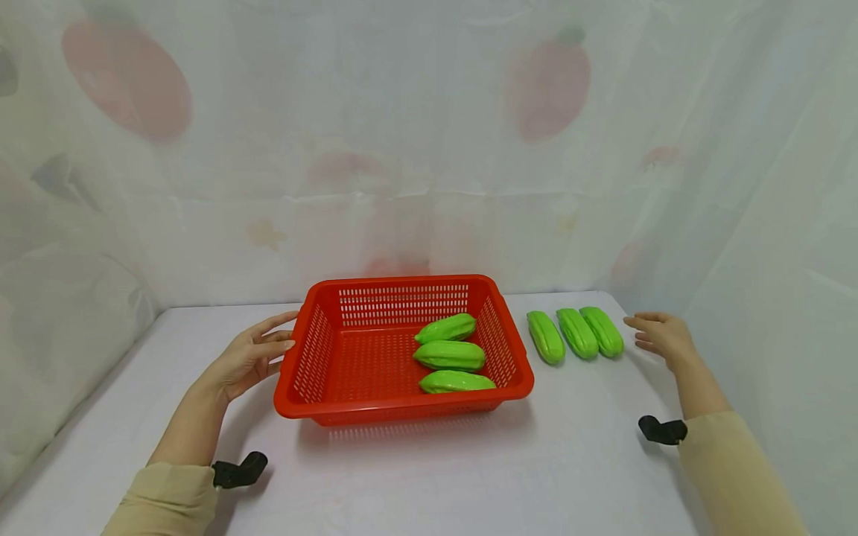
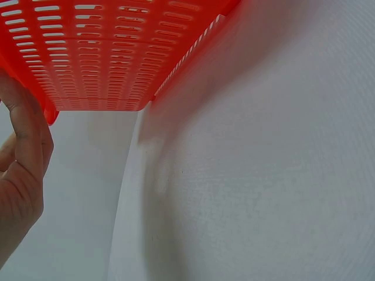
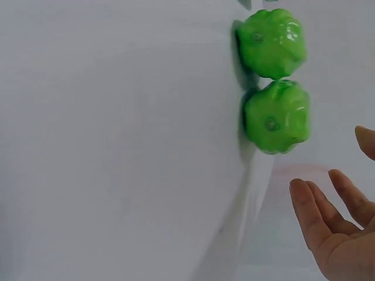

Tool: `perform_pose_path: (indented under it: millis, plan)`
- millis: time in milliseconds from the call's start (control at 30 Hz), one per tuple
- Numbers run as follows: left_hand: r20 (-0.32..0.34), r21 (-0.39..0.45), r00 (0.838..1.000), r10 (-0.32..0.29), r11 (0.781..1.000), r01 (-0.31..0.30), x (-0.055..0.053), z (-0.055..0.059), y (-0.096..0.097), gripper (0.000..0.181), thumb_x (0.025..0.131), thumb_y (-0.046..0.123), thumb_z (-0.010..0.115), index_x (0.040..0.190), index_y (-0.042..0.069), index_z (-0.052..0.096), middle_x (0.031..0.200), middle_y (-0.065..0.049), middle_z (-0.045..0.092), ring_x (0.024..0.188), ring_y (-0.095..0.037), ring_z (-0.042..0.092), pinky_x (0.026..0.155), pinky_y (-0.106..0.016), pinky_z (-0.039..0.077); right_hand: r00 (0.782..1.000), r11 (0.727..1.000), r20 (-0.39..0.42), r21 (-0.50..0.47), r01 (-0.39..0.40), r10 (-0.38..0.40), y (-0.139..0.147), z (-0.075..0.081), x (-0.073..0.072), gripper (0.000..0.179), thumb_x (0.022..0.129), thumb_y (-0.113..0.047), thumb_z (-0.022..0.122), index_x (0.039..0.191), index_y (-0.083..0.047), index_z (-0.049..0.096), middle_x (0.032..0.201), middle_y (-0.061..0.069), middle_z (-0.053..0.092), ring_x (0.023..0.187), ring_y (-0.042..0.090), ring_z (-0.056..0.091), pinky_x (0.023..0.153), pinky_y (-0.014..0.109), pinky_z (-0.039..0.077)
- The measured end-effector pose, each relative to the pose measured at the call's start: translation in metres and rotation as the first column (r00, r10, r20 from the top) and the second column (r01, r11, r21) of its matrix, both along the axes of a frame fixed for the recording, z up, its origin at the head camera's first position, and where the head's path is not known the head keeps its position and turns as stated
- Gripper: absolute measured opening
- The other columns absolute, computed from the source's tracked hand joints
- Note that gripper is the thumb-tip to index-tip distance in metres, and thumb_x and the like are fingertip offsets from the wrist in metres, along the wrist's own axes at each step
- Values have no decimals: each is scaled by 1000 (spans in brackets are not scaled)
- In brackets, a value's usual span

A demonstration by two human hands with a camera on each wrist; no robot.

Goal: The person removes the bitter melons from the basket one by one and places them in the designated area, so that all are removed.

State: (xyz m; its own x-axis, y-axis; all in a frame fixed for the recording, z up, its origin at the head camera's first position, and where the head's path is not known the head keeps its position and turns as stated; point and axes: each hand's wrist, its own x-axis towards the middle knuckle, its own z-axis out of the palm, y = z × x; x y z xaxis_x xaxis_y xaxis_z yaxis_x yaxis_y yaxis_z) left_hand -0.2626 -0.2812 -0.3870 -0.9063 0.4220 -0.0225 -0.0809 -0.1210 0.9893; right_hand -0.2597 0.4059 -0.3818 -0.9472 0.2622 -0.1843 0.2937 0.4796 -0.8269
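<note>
A red perforated plastic basket (image 1: 302,409) is at the middle of the table, with three green ridged gourds (image 1: 450,356) lying in its right half. My left hand (image 1: 249,357) touches the basket's left rim with fairly straight fingers; in the left wrist view those fingers (image 2: 29,132) are beside the basket wall (image 2: 105,64). Three more green gourds (image 1: 577,333) lie side by side right of the basket. Just right of them, my right hand (image 1: 662,339) hovers with loosely spread fingers, holding nothing. The right wrist view shows two gourds (image 3: 276,117) end-on, apart from the fingertips (image 3: 300,190).
The table has a white cover (image 1: 429,476). A pale curtain with faded fruit prints (image 1: 429,149) hangs behind it, and plain sheeting (image 1: 791,313) hangs at the right. Black wrist mounts (image 1: 241,470) stick out from both sleeves.
</note>
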Motion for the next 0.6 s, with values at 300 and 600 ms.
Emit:
perform_pose_path:
  millis: [300, 600]
  plan:
    - [-5, 5, 1000, -5, 1000, 5, 0, -1, 0, 56, 101, 2, 47, 152, 11, 27, 109, 7, 72, 92, -7, 72, 82, -26, 60, 999, 1000, -40, -18, -14, 14, -12, 20, -7, 78, 98, -44, 54, 152, 6, 27, 159, 31, 23, 135, 44, 46, 76, 10, 55]
    - [-5, 3, 1000, -7, 1000, 7, 0, 0, 0, 56, 101, 2, 47, 153, 10, 26, 109, 8, 71, 93, -7, 72, 83, -26, 60, 994, 995, -56, -13, -96, 95, -37, 41, -15, 78, 98, -43, 55, 153, 4, 26, 161, 29, 21, 142, 45, 38, 80, 9, 54]
